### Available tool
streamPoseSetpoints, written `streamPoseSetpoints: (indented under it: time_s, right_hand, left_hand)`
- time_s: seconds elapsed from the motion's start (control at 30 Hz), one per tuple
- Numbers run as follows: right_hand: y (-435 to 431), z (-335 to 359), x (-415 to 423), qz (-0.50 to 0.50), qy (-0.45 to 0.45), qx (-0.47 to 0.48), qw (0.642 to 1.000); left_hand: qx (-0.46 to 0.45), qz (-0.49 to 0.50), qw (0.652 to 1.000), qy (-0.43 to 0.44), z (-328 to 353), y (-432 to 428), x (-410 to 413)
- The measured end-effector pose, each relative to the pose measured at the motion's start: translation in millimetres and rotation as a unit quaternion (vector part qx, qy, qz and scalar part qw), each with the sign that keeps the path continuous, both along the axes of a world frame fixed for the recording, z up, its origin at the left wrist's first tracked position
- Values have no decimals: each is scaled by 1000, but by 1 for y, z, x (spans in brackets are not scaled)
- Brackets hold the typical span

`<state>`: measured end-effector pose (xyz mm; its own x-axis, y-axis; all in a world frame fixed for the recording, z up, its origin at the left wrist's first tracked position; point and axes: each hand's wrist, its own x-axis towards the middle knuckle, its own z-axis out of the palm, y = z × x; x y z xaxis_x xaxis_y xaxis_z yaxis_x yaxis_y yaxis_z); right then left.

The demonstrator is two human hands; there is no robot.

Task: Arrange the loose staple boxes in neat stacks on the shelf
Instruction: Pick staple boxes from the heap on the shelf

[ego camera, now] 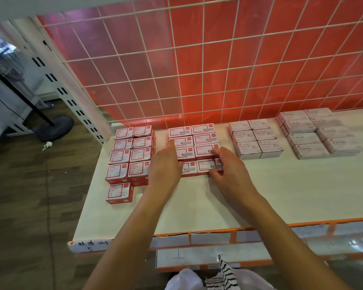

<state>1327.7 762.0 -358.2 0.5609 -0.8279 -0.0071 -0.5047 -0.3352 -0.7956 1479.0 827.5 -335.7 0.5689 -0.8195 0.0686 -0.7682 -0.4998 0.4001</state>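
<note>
My left hand [166,164] lay with fingers straight against the left side of the block of staple boxes [194,141]. The block sat two across on the shelf [197,206], between my hands and just beyond them. My right hand [226,170] curled thumb and fingers round the right end of the front box [205,166]. Red paper-clip boxes [132,151] stood just left of my left hand, and pale pink boxes [254,141] stood right of my right.

A stationery shop: display shelf [281,195] with orange label strip [260,228] along its front edge, wire grid [197,59] behind, rows of staple boxes [314,135] and paper clip boxes [256,141].
</note>
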Motion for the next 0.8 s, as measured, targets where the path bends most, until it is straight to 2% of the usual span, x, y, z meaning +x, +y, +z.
streamPoseSetpoints:
  time_s: [0.27, 0.6, 0.8]
  right_hand:
    - [-4, -1, -17, 24, 57, -99, 993]
    - [-10, -1, -91, 24, 84, -134, 987]
    - [-14, -6, -121, -2, 101, -132, 986]
  left_hand:
    - [16, 28, 996, -81, 3, 5, -34]
    - [-54, -53, 994, -75, -6, -9, -133]
    - [-29, -99, 993, -56, -11, -17, -161]
